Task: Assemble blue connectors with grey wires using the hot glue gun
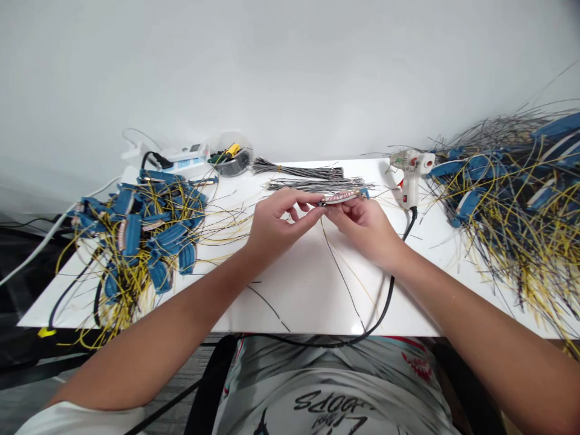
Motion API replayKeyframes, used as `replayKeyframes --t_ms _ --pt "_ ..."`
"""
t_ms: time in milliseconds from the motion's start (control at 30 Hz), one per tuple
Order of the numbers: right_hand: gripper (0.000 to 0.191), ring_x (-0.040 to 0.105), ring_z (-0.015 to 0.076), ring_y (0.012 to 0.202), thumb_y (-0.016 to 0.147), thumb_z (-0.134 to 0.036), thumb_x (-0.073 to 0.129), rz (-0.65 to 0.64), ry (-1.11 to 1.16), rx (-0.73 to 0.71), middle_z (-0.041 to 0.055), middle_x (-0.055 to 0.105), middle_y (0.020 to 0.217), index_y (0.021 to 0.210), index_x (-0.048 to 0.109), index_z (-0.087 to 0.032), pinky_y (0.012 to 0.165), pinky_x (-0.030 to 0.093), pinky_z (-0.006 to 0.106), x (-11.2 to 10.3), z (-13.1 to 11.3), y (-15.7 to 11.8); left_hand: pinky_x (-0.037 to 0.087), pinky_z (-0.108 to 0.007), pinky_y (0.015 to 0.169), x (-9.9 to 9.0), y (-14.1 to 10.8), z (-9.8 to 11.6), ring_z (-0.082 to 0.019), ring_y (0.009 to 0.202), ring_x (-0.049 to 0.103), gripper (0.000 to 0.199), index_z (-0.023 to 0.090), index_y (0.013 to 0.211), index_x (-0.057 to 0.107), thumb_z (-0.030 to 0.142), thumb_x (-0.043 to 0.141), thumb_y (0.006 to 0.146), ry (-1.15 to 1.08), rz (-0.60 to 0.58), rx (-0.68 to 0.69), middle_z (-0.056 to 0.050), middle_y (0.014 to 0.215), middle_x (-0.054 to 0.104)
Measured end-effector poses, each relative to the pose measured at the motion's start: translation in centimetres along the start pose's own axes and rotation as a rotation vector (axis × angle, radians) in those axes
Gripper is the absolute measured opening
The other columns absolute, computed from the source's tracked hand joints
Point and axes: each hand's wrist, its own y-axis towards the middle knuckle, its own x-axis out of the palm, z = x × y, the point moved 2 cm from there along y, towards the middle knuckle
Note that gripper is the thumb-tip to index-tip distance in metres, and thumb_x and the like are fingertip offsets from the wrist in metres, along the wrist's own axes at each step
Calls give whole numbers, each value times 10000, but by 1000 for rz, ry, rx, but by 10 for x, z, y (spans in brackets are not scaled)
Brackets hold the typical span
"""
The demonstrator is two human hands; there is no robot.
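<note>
A short curved part (343, 197) with a whitish, red-patterned strip and a blue end sits above the middle of the white table. My right hand (369, 232) grips it from below, fingers wrapped under it. At its left end my left hand (278, 220) pinches with thumb and index finger; whether it has the part's tip or a fine wire there is too small to tell. From the part hang a thin black wire (341, 266) and a yellow one. Behind my hands lie bundles of black wires (301, 169), one tied with a yellow band.
A white hot glue gun (411, 187) stands right of my hands, its black cord curving to the table's front edge. Blue parts with yellow and black wires pile up left (131, 232) and right (471, 205). A power strip (185, 158) and a round clear container (238, 162) are behind.
</note>
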Motion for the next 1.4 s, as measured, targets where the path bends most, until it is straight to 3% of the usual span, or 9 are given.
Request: replayKeyframes --t_ms 133,500,667,833,1067,1400 --pt "468 407 165 632 889 -677 749 10 4 -3 -16 427 624 824 632 -228 579 280 326 0 1 0 547 -272 646 -1 1 2 -141 773 676 184 251 1070 846 359 798 929 89 18 97 -41 908 815" --pt "465 417 161 642 895 -661 755 -2 -8 -3 -10 453 635 801 648 -219 582 289 325 2 0 -2 538 -296 675 -3 1 2 -147 754 676 142 269 1040 845 341 744 971 220 25 181 -24 879 821" --pt "453 398 155 654 904 -649 753 -7 -6 8 -7 465 667 822 648 -216 572 275 318 1 1 -2 538 -283 651 -3 1 5 -139 742 672 133 260 1015 847 345 765 954 194 38 118 -25 875 819" --pt "498 322 132 645 950 -622 709 -29 16 6 -26 383 697 737 507 -220 594 263 318 1 3 -2 525 -261 615 -2 0 4 -136 784 682 122 245 1017 851 290 810 911 28 41 65 -32 904 818" --pt "517 311 124 631 948 -595 726 -22 35 -10 -35 360 687 714 458 -220 587 244 317 0 6 1 532 -276 629 0 0 -3 -170 868 706 202 255 1036 866 392 828 892 -48 0 -134 -57 992 836" --pt "568 292 102 580 908 -632 753 43 34 35 -54 361 639 685 430 -221 543 196 305 0 10 2 504 -273 625 2 1 -15 -193 909 735 255 275 1057 880 443 846 868 -84 -51 -257 -62 1019 846"
